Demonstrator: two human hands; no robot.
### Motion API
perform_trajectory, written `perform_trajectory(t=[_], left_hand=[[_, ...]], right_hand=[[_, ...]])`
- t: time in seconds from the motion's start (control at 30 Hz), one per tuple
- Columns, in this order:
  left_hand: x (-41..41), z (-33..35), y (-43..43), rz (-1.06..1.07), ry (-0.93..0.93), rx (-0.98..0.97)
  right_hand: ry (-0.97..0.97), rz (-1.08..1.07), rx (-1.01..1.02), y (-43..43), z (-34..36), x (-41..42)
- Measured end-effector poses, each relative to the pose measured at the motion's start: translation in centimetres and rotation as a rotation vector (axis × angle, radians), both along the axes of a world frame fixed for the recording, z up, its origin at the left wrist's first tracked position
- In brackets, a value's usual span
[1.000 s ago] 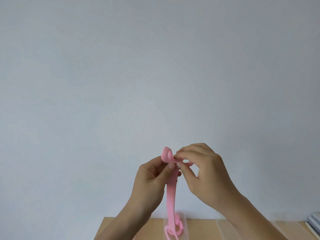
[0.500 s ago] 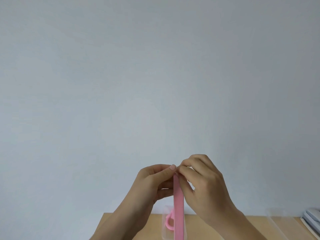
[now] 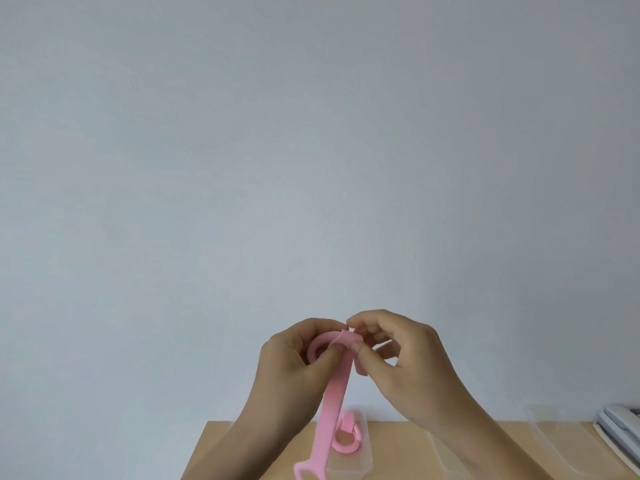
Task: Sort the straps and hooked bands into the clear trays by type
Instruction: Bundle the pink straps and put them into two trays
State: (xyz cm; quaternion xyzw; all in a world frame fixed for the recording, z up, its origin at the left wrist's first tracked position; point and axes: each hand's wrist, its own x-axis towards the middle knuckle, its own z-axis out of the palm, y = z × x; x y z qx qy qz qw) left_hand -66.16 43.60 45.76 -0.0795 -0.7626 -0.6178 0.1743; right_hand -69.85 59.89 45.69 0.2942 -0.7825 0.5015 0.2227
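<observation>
A long pink strap point(image 3: 333, 400) hangs down from between both hands, held up in front of the grey wall. Its top end is curled into a loop. My left hand point(image 3: 294, 368) pinches that curled end from the left. My right hand point(image 3: 405, 358) pinches it from the right with thumb and forefinger. The strap's lower end, with a ring-like opening, dangles at the bottom edge of view. Below it, a clear tray point(image 3: 363, 455) on the wooden table holds a rolled pink strap point(image 3: 346, 436).
The wooden table point(image 3: 485, 452) shows only along the bottom edge. More clear trays point(image 3: 561, 431) sit to the right. A stack of pale flat items point(image 3: 620, 427) lies at the far right. A plain grey wall fills most of the view.
The strap's top end has gone from straight between the fingertips to curled in a loop on the left hand's side. The camera view shifted slightly, showing more of the table.
</observation>
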Motion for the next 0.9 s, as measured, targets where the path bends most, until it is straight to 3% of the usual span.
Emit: perform_trajectory(t=[0.27,0.47,0.7,0.9], left_hand=[[0.1,-1.3,-0.4,-0.175,-0.362,0.233],[0.1,-1.8,0.1,-0.175,-0.417,0.387],[0.1,-2.1,2.3,-0.167,-0.544,0.774],[-0.1,-2.5,2.5,-0.105,-0.423,0.503]], right_hand=[[0.143,-0.087,-0.009,-0.4,-0.9,-0.5],[0.455,-0.24,0.12,-0.3,-2.6,-1.1],[0.573,-0.358,0.0,-0.8,-3.8,-0.9],[0.549,-0.369,0.01,0.1,-4.0,-1.5]])
